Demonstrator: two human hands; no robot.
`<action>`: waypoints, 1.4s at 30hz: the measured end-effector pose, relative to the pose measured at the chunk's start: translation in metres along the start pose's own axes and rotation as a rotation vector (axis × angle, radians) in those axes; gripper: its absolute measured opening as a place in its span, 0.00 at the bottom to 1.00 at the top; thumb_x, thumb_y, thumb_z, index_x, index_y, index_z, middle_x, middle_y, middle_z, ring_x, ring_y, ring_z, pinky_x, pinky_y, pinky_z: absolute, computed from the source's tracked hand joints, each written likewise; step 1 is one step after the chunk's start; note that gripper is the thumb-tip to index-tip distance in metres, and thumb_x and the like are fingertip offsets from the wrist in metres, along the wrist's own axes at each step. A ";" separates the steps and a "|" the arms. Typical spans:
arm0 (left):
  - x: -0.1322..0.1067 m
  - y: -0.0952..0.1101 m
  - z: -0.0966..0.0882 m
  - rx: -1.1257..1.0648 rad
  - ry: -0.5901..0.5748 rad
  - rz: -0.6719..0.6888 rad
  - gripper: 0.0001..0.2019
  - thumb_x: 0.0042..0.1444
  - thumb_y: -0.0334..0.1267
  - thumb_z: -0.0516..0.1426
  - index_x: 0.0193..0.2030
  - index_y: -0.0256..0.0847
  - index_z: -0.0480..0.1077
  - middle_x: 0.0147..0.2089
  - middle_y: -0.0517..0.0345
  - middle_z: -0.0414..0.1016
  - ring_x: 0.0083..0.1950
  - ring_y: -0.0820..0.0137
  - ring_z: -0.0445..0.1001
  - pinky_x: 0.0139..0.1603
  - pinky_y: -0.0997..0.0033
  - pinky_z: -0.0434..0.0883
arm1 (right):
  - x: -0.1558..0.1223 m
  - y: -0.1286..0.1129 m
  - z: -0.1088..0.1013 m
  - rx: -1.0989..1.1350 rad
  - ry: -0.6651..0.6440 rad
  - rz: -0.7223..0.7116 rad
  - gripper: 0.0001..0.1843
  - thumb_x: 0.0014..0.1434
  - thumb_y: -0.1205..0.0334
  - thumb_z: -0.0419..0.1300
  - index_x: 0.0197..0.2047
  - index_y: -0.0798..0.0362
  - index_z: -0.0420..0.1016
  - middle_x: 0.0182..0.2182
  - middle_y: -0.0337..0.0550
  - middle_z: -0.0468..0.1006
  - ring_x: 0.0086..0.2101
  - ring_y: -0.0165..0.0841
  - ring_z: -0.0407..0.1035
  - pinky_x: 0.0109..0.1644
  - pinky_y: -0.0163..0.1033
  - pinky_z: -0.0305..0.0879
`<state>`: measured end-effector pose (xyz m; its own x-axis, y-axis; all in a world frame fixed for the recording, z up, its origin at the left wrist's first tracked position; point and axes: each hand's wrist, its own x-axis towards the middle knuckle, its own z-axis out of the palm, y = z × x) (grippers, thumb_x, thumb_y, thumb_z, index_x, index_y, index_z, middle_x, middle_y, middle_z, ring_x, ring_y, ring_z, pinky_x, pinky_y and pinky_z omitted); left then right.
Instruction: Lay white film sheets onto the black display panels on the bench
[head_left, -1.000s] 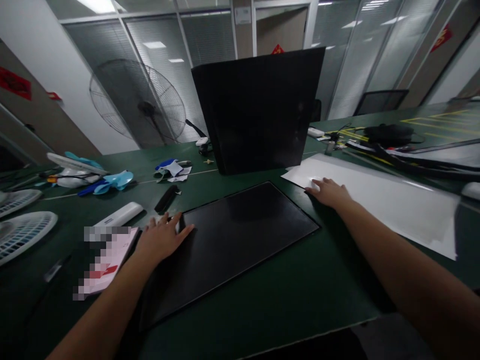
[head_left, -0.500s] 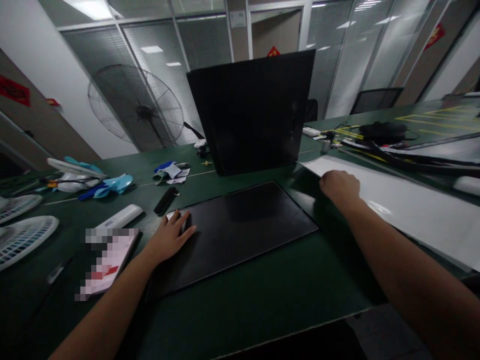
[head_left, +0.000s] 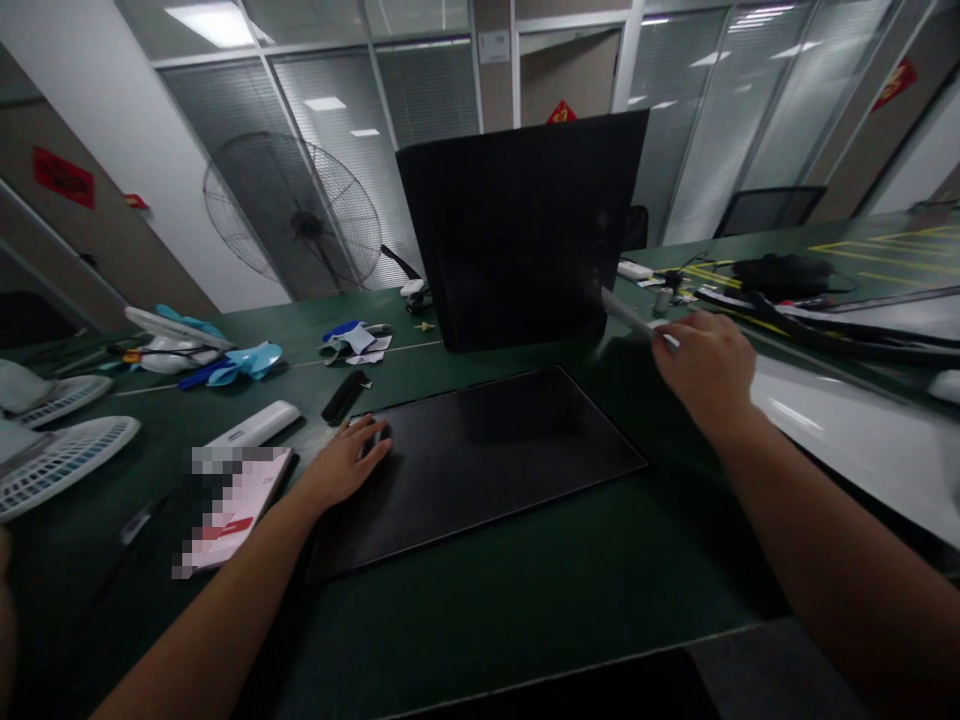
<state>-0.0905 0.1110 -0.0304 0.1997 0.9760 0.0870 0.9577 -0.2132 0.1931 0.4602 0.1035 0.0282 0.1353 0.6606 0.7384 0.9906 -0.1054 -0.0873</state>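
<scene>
My left hand (head_left: 349, 465) lies with fingers apart on the far left corner of a flat black screen panel (head_left: 480, 470). A small greyish patch shows under its fingertips; I cannot make out what it is. On the right, my right hand (head_left: 709, 370) is closed on the near-left edge of a glossy white sheet (head_left: 847, 430). That edge is lifted and tilted, and part of it sticks out past the fingers toward the standing panel. Behind the flat panel, a large black panel (head_left: 525, 230) stands upright on the green table (head_left: 525, 590).
To the left lie a pink-and-white box (head_left: 247, 510), a white stick-like device (head_left: 255, 425), a small black object (head_left: 345, 397) and blue gloves (head_left: 244, 365). White fan grilles (head_left: 67, 460) sit at the far left. Black strips and cables (head_left: 825, 325) lie at the back right.
My right hand has raised the white sheet's left edge, which lay flat before. My left hand stays on the panel's corner. The whole view has shifted slightly.
</scene>
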 end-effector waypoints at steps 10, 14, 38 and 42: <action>-0.003 -0.006 -0.005 -0.234 0.105 -0.050 0.39 0.69 0.63 0.40 0.70 0.36 0.68 0.70 0.43 0.71 0.69 0.51 0.71 0.72 0.50 0.64 | -0.093 -0.157 -0.054 0.434 -0.526 -0.835 0.15 0.71 0.65 0.54 0.52 0.54 0.81 0.45 0.50 0.84 0.41 0.40 0.76 0.43 0.45 0.70; -0.002 -0.007 -0.001 -0.221 0.107 0.005 0.43 0.64 0.69 0.45 0.71 0.37 0.66 0.74 0.43 0.65 0.74 0.52 0.65 0.74 0.50 0.60 | -0.122 -0.177 -0.055 0.667 -0.644 -1.135 0.19 0.73 0.63 0.53 0.61 0.55 0.77 0.58 0.54 0.79 0.55 0.41 0.74 0.57 0.48 0.71; 0.008 -0.032 0.011 -0.093 0.005 -0.064 0.41 0.57 0.62 0.53 0.70 0.36 0.63 0.76 0.38 0.60 0.77 0.49 0.59 0.74 0.50 0.59 | -0.043 -0.093 0.003 0.137 -0.700 -0.382 0.34 0.71 0.39 0.47 0.67 0.50 0.74 0.54 0.55 0.81 0.51 0.51 0.77 0.55 0.58 0.72; 0.006 -0.040 0.008 -0.058 -0.091 -0.068 0.40 0.59 0.61 0.50 0.71 0.36 0.63 0.78 0.37 0.55 0.79 0.47 0.53 0.76 0.47 0.56 | -0.046 -0.085 0.026 0.210 -0.705 -0.475 0.31 0.72 0.43 0.49 0.68 0.52 0.72 0.67 0.54 0.70 0.65 0.49 0.64 0.67 0.58 0.62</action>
<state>-0.1257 0.1253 -0.0459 0.1549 0.9878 -0.0170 0.9568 -0.1457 0.2515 0.3703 0.1010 -0.0158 -0.3800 0.9130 0.1484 0.9194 0.3905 -0.0479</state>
